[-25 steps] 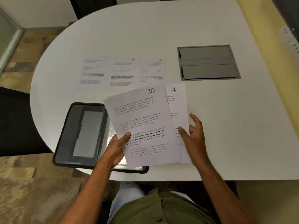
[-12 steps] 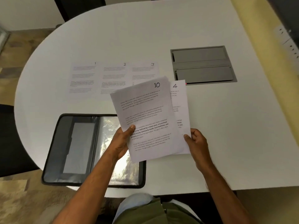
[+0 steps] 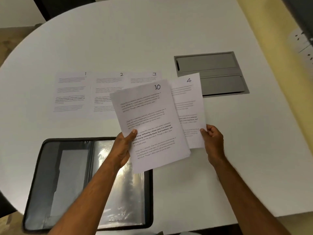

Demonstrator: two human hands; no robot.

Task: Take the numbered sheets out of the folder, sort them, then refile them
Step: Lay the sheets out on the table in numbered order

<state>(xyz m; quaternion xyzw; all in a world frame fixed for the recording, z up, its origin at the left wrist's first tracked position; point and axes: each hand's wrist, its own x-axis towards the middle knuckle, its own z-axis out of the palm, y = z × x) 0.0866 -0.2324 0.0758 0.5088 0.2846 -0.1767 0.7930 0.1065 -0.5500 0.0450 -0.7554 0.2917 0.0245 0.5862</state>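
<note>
The sorting is well begun but far from finished: sheet 1 (image 3: pixel 70 94), sheet 2 (image 3: pixel 105 92) and sheet 3 (image 3: pixel 144 78) already lie flat in a row on the far left part of the table (image 3: pixel 118 39), edges touching or slightly overlapping, while sheet 4 (image 3: pixel 188 106) is held up off the surface just right of that row, ready, by my judgement, to be laid next to 3. The right hand (image 3: pixel 212 143) pinches sheet 4 at its near right edge between thumb and curled fingers. The left hand (image 3: pixel 122 150) grasps the remaining stack (image 3: pixel 150 126), thumb pressed on the top page, which is marked 10; the stack is tilted and fanned a little at its near corner, so several pages are still unsorted, though how many cannot be told. Refiling has not started: the folder (image 3: pixel 50 184) lies open and flat at the near left edge of the table, beneath the left forearm. The sheets are thin white paper with printed paragraphs and handwritten numbers in the top right corners. The folder has a dark stitched border, a grey inner pocket and glossy clear sleeves that catch the light. The table is smooth, white and rounded, and a grey metal cable hatch (image 3: pixel 220 63) is set flush into it on the far right, partly behind sheet 4.
</note>
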